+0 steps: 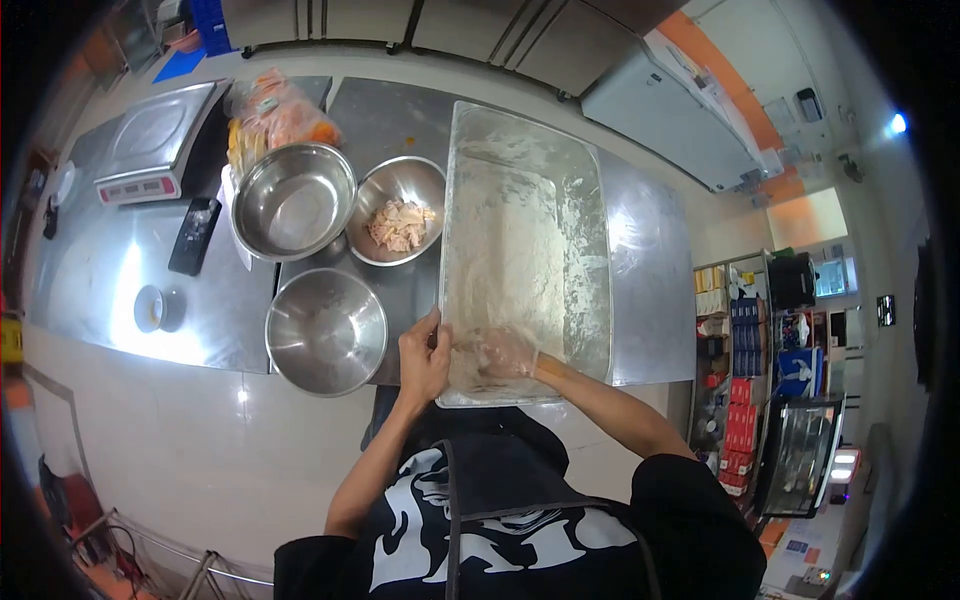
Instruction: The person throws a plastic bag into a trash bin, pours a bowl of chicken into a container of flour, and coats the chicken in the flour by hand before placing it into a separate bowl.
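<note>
A large rectangular metal tray (603,250) dusted with white powder lies lengthwise in front of me. Bare fingers of my left hand (424,362) are closed on its near left rim. Inside the near end of the tray is my right hand (508,353), in a clear plastic glove, low over the powder-coated bottom. Its fingers blur into the pale powder, and I cannot tell what they hold. Left of the tray, a steel bowl (372,185) contains pale pinkish pieces of food (401,226). Nearer to me stands another steel bowl (326,332).
A third steel bowl (293,201) stands farther left, before plastic bags of orange and yellow items (275,112). A digital scale (150,145), a black phone (194,236) and a small white cup (150,308) occupy the left table. Stocked shelves (735,370) rise at the right.
</note>
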Available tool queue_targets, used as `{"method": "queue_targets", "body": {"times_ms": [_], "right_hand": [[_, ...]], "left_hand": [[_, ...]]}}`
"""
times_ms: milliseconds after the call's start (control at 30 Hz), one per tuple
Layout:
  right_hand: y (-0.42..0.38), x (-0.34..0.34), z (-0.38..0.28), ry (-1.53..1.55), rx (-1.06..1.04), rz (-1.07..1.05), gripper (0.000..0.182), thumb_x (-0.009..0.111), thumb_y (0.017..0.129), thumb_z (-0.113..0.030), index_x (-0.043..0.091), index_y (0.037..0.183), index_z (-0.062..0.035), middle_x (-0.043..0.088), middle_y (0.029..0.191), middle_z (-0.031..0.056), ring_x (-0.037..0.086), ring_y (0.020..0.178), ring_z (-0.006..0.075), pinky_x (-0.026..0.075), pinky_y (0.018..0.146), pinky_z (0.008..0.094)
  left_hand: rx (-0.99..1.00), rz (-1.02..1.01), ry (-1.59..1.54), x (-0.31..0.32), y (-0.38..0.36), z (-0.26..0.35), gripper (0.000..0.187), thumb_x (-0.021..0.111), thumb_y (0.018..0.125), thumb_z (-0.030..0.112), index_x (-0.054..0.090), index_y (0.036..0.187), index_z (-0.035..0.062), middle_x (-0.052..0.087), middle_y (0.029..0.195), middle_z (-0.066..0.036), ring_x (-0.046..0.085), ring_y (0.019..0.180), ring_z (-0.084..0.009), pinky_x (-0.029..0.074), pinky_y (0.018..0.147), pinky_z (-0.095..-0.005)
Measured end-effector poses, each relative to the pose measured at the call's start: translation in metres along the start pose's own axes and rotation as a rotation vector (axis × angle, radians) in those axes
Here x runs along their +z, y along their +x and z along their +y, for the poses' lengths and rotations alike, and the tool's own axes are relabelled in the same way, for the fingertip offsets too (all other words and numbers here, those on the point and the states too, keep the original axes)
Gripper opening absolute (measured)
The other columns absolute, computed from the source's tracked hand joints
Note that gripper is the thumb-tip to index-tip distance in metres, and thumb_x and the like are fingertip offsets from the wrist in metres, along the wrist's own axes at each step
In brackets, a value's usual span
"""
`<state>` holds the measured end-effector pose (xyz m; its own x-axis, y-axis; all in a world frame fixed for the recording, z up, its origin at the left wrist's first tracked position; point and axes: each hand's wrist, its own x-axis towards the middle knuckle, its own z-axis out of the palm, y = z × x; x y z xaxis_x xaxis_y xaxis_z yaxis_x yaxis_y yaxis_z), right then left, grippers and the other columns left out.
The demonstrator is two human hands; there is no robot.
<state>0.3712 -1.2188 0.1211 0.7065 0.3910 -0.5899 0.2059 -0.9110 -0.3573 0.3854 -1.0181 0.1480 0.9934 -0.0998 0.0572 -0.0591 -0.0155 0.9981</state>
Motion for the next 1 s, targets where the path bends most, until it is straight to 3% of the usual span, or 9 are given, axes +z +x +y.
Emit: {"method": "queue_targets", "body": {"times_ms": [67, 100, 167, 233, 333, 400, 733, 900, 1000], "right_hand": [[-0.023, -0.01, 0.004, 0.064, -0.087, 0.368, 0.028, 0.064, 0.082, -0.028, 0.071, 0.091, -0.0031, 0.069, 0.099, 0.0162, 0.063, 0.103, 0.0339, 0.05, 0.091, 0.0455], [-0.031, -0.019, 0.01, 0.07, -0.088, 0.372, 0.028, 0.064, 0.082, -0.028, 0.071, 0.091, -0.0031, 0.069, 0.099, 0.0162, 0.063, 0.103, 0.0339, 0.05, 0.091, 0.0455], [-0.035, -0.042, 0.02, -0.414, -0.457, 0.655, 0.029, 0.057, 0.088, -0.025, 0.07, 0.103, -0.0043, 0.068, 0.108, 0.0164, 0.061, 0.107, 0.0326, 0.048, 0.094, 0.0432], [-0.023, -0.055, 0.021, -0.132, -0.355, 0.692, 0.036, 0.055, 0.091, -0.025, 0.065, 0.116, -0.0016, 0.063, 0.122, 0.017, 0.058, 0.115, 0.0334, 0.046, 0.1, 0.0415], [0.036, -0.062, 0.03, 0.129, -0.072, 0.515, 0.046, 0.052, 0.094, -0.028, 0.056, 0.131, -0.0012, 0.057, 0.132, 0.0203, 0.056, 0.119, 0.0352, 0.045, 0.102, 0.0399], [0.079, -0.045, 0.051, -0.046, 0.026, 0.224, 0.055, 0.053, 0.095, -0.034, 0.049, 0.139, -0.0015, 0.057, 0.131, 0.0202, 0.056, 0.12, 0.0317, 0.047, 0.1, 0.0361], [0.021, 0.025, 0.003, 0.048, -0.388, 0.283, 0.037, 0.057, 0.091, -0.026, 0.064, 0.115, 0.0011, 0.067, 0.095, 0.0217, 0.065, 0.089, 0.0343, 0.053, 0.083, 0.0388], [-0.025, -0.014, -0.029, 0.073, -0.246, 0.179, 0.022, 0.062, 0.084, -0.018, 0.07, 0.093, 0.0011, 0.067, 0.09, 0.0246, 0.065, 0.082, 0.0388, 0.053, 0.078, 0.043], [-0.009, 0.014, 0.005, 0.219, -0.17, 0.139, 0.017, 0.065, 0.079, -0.016, 0.07, 0.087, -0.0022, 0.068, 0.088, 0.0205, 0.066, 0.082, 0.0371, 0.053, 0.077, 0.0444]], "left_hand": [[-0.013, -0.014, -0.001, -0.002, 0.001, 0.01, 0.026, 0.055, 0.093, 0.01, 0.061, 0.108, -0.0109, 0.052, 0.066, -0.011, 0.043, 0.059, -0.0105, 0.036, 0.051, -0.0293], [-0.031, -0.018, -0.005, -0.002, 0.001, 0.013, 0.026, 0.055, 0.093, 0.01, 0.061, 0.107, -0.0113, 0.051, 0.066, -0.009, 0.043, 0.059, -0.0098, 0.036, 0.051, -0.029], [-0.043, -0.016, 0.001, -0.001, 0.001, 0.009, 0.026, 0.055, 0.094, 0.01, 0.061, 0.107, -0.0115, 0.05, 0.066, -0.007, 0.042, 0.058, -0.0091, 0.036, 0.051, -0.0286], [-0.053, -0.043, 0.017, -0.002, -0.001, 0.007, 0.026, 0.055, 0.094, 0.01, 0.061, 0.107, -0.0118, 0.048, 0.066, -0.006, 0.041, 0.058, -0.0084, 0.035, 0.051, -0.0282], [-0.026, -0.045, 0.064, -0.001, -0.003, 0.003, 0.03, 0.057, 0.094, 0.011, 0.062, 0.113, -0.0113, 0.047, 0.064, -0.005, 0.04, 0.058, -0.0066, 0.034, 0.05, -0.027], [-0.089, -0.011, -0.049, 0.003, -0.004, -0.004, 0.033, 0.057, 0.095, 0.011, 0.061, 0.12, -0.0098, 0.046, 0.065, -0.001, 0.039, 0.059, -0.0056, 0.032, 0.049, -0.0257], [0.0, -0.025, -0.04, 0.003, -0.004, -0.003, 0.037, 0.053, 0.098, 0.012, 0.058, 0.129, -0.006, 0.053, 0.07, 0.001, 0.038, 0.059, -0.0039, 0.031, 0.048, -0.025], [-0.067, -0.043, -0.03, 0.003, -0.002, -0.003, 0.036, 0.052, 0.097, 0.012, 0.059, 0.128, -0.0058, 0.052, 0.068, 0.002, 0.037, 0.058, -0.004, 0.03, 0.047, -0.0248], [-0.084, -0.04, -0.004, 0.002, -0.002, -0.005, 0.035, 0.053, 0.097, 0.013, 0.059, 0.126, -0.0064, 0.052, 0.068, 0.001, 0.037, 0.058, -0.0041, 0.03, 0.047, -0.0249]]}}
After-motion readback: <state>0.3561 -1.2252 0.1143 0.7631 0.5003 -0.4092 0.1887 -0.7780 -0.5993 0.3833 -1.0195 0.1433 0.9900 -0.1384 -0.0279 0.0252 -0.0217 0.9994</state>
